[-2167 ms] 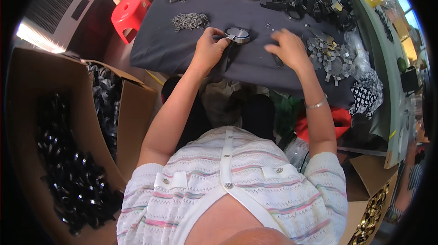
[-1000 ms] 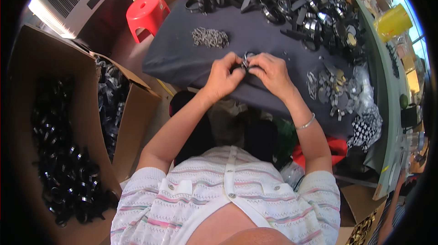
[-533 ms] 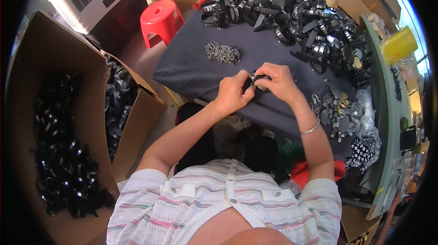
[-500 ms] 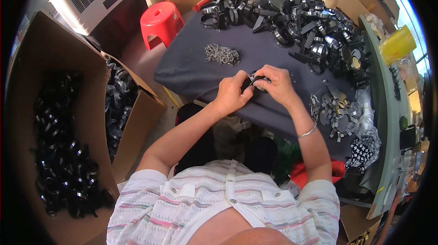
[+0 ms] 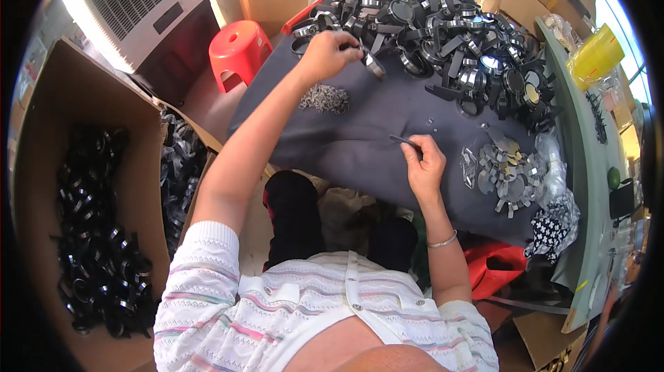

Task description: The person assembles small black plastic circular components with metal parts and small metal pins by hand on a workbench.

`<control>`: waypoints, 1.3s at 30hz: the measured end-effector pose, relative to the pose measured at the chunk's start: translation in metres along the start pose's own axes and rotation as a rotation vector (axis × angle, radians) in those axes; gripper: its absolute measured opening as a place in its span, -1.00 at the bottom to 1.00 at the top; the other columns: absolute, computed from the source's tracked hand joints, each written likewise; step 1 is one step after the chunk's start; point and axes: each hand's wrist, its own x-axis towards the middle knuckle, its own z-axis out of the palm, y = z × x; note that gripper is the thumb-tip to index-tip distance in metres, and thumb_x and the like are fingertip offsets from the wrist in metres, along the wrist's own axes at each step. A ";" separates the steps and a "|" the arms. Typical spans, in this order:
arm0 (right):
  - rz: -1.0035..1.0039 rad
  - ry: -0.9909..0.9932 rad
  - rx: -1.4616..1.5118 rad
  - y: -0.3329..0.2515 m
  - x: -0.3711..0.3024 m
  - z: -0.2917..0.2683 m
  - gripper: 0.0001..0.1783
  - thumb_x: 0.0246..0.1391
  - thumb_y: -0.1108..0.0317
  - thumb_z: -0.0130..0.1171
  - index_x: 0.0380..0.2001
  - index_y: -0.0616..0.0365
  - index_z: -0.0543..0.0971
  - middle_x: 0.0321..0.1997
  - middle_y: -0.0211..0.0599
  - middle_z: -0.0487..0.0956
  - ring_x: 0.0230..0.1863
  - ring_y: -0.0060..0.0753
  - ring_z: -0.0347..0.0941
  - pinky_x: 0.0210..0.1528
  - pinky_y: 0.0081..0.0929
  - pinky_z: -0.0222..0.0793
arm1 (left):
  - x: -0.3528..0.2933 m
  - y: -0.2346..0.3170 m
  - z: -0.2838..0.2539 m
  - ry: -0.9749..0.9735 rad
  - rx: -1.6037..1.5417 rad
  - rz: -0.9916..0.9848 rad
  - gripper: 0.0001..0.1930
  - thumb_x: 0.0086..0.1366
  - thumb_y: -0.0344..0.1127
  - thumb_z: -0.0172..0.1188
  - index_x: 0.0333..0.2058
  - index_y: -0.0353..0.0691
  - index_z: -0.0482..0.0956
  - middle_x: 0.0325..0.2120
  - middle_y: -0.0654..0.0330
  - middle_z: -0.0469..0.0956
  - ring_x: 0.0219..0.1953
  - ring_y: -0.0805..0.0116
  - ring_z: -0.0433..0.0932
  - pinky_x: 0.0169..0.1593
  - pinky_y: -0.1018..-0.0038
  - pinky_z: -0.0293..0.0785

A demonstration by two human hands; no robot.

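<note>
My left hand [image 5: 330, 55] is raised over the far left of the table, its fingers closed on a black watch-like piece [image 5: 374, 65] with a round silver-rimmed case. This piece is somewhat blurred and hangs beside the big pile. Lower and to the right, my right hand [image 5: 425, 164] pinches a thin dark strip [image 5: 401, 141] between thumb and fingertips; its exact kind cannot be made out. Many black straps with round silver cases form a heap [image 5: 443, 33] at the far side. Below my left wrist lies a mound of tiny grey metal parts [image 5: 325, 98].
Flat metal discs and tabs [image 5: 508, 171] are heaped on the right of the dark cloth [image 5: 360, 130]. A deep cardboard box [image 5: 131, 143] of black strapped pieces stands at left. Beyond it are a red stool [image 5: 238, 47] and an air cooler [image 5: 131, 5]. A green board [image 5: 588, 199] edges the right.
My hands were together over the table's near edge, working on a black piece. They have parted: the left moved up and away to the far pile with a piece, the right moved slightly nearer.
</note>
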 end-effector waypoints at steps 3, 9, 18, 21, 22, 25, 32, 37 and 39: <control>-0.003 -0.007 -0.005 0.001 -0.001 -0.003 -0.84 -0.13 0.57 0.23 -0.50 0.25 0.42 -0.54 -0.25 0.47 -0.56 -0.33 0.42 -0.48 -0.50 0.32 | 0.048 -0.019 0.003 -0.036 0.180 0.043 -0.71 0.02 -0.26 0.26 -0.29 -0.29 0.57 -0.49 0.02 0.56 -0.39 0.27 0.55 -0.24 0.44 0.42; -0.002 -0.025 -0.009 0.000 -0.001 -0.003 -0.84 -0.14 0.57 0.23 -0.51 0.24 0.43 -0.56 -0.26 0.46 -0.60 -0.35 0.40 -0.54 -0.49 0.29 | 0.101 -0.055 -0.008 -0.216 0.569 0.026 -0.73 0.02 -0.19 0.23 -0.23 0.08 0.61 -0.37 0.17 0.60 -0.27 0.25 0.56 -0.14 0.35 0.45; 0.048 -0.074 -0.060 0.003 0.000 0.013 -0.91 -0.06 0.51 0.22 -0.44 0.22 0.50 -0.51 -0.41 0.47 -0.47 -0.64 0.36 -0.38 -0.64 0.31 | 0.047 -0.071 -0.057 0.041 0.651 -0.164 -0.53 0.03 -0.16 0.17 0.01 0.15 0.47 -0.23 0.16 0.57 -0.17 0.15 0.53 -0.09 0.28 0.46; 0.093 -0.005 0.114 0.032 -0.012 0.005 -0.86 0.02 0.58 0.13 -0.29 0.29 0.51 -0.32 -0.29 0.54 -0.30 -0.51 0.46 -0.18 -0.57 0.41 | -0.008 -0.066 -0.065 0.309 0.523 0.073 -0.55 -0.02 -0.29 0.15 -0.06 0.14 0.52 -0.26 0.06 0.53 -0.20 0.07 0.51 -0.15 0.22 0.48; 0.120 -0.029 0.117 0.045 -0.015 -0.005 -0.85 0.04 0.63 0.08 -0.27 0.34 0.47 -0.29 -0.22 0.52 -0.26 -0.46 0.46 -0.15 -0.54 0.42 | -0.040 -0.060 -0.069 0.389 0.476 0.140 -0.58 -0.02 -0.32 0.15 -0.10 0.05 0.54 -0.25 0.04 0.53 -0.21 0.06 0.51 -0.15 0.22 0.47; -0.005 -0.060 0.154 0.065 -0.014 -0.014 -0.89 0.07 0.61 0.05 -0.30 0.39 0.41 -0.27 -0.15 0.50 -0.27 -0.44 0.46 -0.14 -0.57 0.41 | -0.154 -0.046 -0.109 0.566 0.313 0.106 -0.66 -0.06 -0.46 0.18 -0.20 -0.23 0.56 -0.26 0.06 0.56 -0.17 0.13 0.52 -0.15 0.34 0.48; -0.030 -0.056 0.086 0.049 -0.004 -0.001 -0.86 0.10 0.57 0.06 -0.25 0.38 0.43 -0.30 -0.22 0.47 -0.31 -0.49 0.44 -0.21 -0.60 0.42 | -0.425 -0.054 -0.264 0.920 1.141 -0.804 -0.70 0.01 -0.38 0.13 -0.21 -0.19 0.56 -0.26 0.08 0.55 -0.22 0.11 0.53 -0.13 0.28 0.46; -0.038 -0.040 0.116 0.051 -0.002 -0.005 -0.82 0.13 0.50 0.04 -0.19 0.34 0.44 -0.33 -0.23 0.48 -0.38 -0.50 0.45 -0.31 -0.60 0.45 | -0.483 -0.058 -0.319 0.403 1.506 -1.484 -0.75 0.12 -0.32 0.02 -0.22 -0.08 0.58 -0.17 0.15 0.53 0.09 0.14 0.27 0.05 0.05 0.22; 0.067 -0.081 -0.058 0.046 0.006 -0.018 -0.78 0.14 0.43 0.05 -0.16 0.29 0.45 -0.32 -0.28 0.48 -0.42 -0.53 0.42 -0.39 -0.64 0.43 | -0.493 -0.067 -0.331 0.327 1.475 -1.514 -0.77 0.11 -0.32 0.05 -0.26 -0.12 0.58 -0.20 0.14 0.54 0.02 0.10 0.34 -0.01 0.04 0.29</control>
